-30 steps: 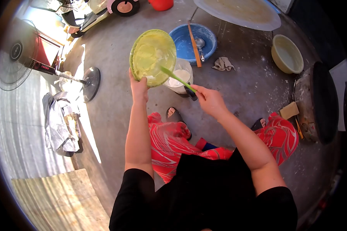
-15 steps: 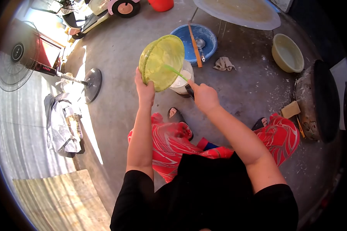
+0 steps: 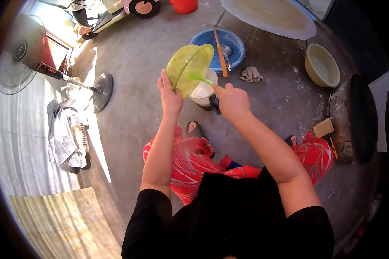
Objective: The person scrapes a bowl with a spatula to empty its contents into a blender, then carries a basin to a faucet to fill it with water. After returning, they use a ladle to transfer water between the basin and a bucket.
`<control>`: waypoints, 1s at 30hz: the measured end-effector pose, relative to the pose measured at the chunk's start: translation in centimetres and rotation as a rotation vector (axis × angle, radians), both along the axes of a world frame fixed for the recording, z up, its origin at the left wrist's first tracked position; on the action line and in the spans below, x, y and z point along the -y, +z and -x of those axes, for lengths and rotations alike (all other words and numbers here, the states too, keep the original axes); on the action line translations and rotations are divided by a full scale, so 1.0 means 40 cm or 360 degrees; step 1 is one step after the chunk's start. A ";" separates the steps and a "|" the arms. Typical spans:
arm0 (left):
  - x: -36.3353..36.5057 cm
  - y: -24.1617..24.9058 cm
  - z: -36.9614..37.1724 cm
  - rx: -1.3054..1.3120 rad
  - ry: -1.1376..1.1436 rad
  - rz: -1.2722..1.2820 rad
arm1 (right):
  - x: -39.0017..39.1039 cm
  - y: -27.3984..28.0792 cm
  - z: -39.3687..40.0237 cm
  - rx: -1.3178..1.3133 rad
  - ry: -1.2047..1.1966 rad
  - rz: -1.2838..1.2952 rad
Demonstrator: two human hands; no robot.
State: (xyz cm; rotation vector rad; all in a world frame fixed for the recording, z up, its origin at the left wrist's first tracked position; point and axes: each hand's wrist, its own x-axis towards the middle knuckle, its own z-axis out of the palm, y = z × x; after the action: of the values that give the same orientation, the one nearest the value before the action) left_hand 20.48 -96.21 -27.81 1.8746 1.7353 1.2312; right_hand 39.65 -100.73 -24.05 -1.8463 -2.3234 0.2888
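Observation:
My left hand grips the near left side of a yellow-green plastic bowl. The bowl is tilted steeply, its mouth facing right and down over a jug with a dark handle and white contents. In my right hand, fingers closed round its handle, is a light green spatula. Its blurred head lies at the bowl's inner side. The bowl hides part of the jug's mouth.
Beyond the jug sits a blue basin holding a wooden stick and a metal ladle. A cloth and a cream basin are to the right. A standing fan is at left, a round table at back.
The bowl has tipped further toward the jug and shifted slightly right, so less of its inside shows. My right hand and the spatula have moved slightly right.

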 end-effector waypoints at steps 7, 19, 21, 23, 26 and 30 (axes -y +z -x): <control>0.004 -0.001 -0.015 -0.0072 -0.0055 -0.0076 | -0.029 -0.026 0.014 0.0073 -0.0042 -0.0112; -0.024 -0.014 0.035 0.0057 0.0256 -0.0044 | 0.028 -0.068 -0.057 -0.0306 -0.0192 0.0158; -0.027 -0.008 0.045 0.0172 0.0299 0.0027 | 0.034 -0.097 -0.064 -0.0527 -0.0268 0.0169; -0.035 -0.018 0.064 0.0292 0.0340 0.0102 | 0.047 -0.123 -0.067 -0.0823 -0.0367 0.0028; -0.056 -0.045 0.093 0.0752 0.0189 0.0141 | 0.061 -0.144 -0.069 -0.1012 -0.0417 0.0057; -0.030 0.022 0.087 0.1179 0.0197 0.0348 | 0.064 -0.147 -0.067 -0.1061 -0.0390 -0.0076</control>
State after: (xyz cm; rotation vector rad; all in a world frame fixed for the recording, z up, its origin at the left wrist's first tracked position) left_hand 17.00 -95.02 -26.92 1.0015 1.4888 1.4588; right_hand 42.33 -103.29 -29.91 -1.6499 -1.6291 0.6829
